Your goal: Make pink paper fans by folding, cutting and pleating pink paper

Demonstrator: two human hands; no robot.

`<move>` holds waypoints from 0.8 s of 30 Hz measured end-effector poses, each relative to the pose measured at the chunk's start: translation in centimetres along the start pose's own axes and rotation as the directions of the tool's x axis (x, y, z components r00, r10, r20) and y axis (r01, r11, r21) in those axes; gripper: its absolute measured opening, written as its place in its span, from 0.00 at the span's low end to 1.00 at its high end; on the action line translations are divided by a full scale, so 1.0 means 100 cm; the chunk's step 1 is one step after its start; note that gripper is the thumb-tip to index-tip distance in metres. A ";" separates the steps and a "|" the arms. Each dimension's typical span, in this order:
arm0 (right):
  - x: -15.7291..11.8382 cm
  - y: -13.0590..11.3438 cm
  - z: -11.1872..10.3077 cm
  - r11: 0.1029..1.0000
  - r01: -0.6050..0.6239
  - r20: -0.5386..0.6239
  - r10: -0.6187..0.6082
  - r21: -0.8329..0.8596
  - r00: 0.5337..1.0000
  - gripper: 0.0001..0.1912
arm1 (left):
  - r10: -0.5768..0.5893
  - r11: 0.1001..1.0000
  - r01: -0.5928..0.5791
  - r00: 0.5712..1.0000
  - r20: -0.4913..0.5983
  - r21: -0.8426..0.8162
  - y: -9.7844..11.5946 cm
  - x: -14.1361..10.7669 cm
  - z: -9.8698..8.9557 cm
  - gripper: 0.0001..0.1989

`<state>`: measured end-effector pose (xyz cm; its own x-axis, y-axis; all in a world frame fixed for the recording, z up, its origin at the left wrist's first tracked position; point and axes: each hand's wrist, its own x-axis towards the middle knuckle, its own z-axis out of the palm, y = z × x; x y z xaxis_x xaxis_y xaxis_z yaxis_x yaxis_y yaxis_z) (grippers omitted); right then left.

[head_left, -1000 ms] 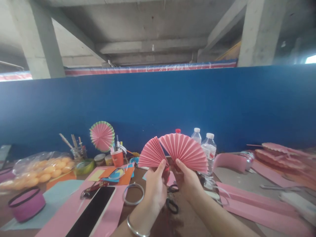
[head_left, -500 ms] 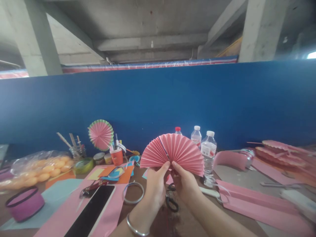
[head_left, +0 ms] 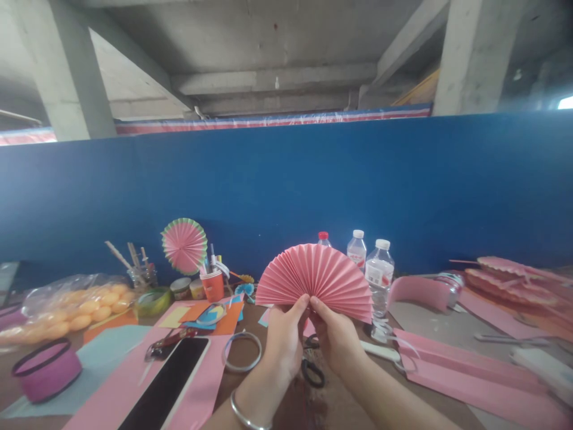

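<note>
A pleated pink paper fan [head_left: 316, 272] is spread in a half circle in front of me, above the table. My left hand [head_left: 286, 334] pinches its lower middle from the left, thumb on the near side. On the other side of the same spot, my right hand [head_left: 333, 334] pinches it too, so both thumbs nearly meet at the base. The pleats run together in one unbroken sheet. Below my hands lie scissors [head_left: 312, 371] with dark handles, partly hidden. A round pink and green pleated fan [head_left: 184, 245] stands upright at the back left.
A phone [head_left: 165, 385] and a roll of tape [head_left: 242, 351] lie left of my arms. Water bottles [head_left: 379, 272] stand behind the fan. Pink paper [head_left: 470, 370] covers the right side. A bag of orange balls [head_left: 85, 307] sits far left, before a blue partition [head_left: 268, 179].
The gap between the fan's two halves has closed at the upper middle, and the pleats now meet. Both hands keep their pinch at the base.
</note>
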<state>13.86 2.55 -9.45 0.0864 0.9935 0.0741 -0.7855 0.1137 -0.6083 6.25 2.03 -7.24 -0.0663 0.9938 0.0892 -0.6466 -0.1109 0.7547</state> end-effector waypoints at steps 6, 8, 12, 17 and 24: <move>-0.002 -0.001 0.003 0.999 0.042 -0.037 -0.041 0.008 0.998 0.12 | 0.010 0.998 -0.008 0.999 0.034 -0.054 -0.002 0.000 0.001 0.14; -0.003 -0.002 0.004 0.999 0.046 -0.047 -0.046 0.010 0.998 0.12 | 0.011 0.998 -0.008 0.999 0.047 -0.067 -0.002 0.000 0.001 0.13; -0.004 -0.003 0.005 0.999 0.043 -0.059 -0.042 0.012 0.997 0.13 | 0.015 0.996 -0.009 0.998 0.063 -0.091 -0.002 -0.001 -0.001 0.12; -0.004 -0.002 0.006 0.999 0.037 -0.071 -0.035 0.029 0.997 0.13 | 0.019 0.995 -0.013 0.998 0.066 -0.097 -0.004 0.001 -0.002 0.12; -0.004 0.001 0.005 0.997 0.049 -0.075 -0.044 0.060 0.996 0.14 | 0.022 0.993 -0.012 0.996 0.085 -0.116 -0.006 0.001 -0.003 0.13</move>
<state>13.42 2.18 -9.17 0.1668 0.9851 0.0417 -0.8157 0.1616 -0.5555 6.38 2.22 -7.84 -0.0152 0.9869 0.1608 -0.7297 -0.1209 0.6730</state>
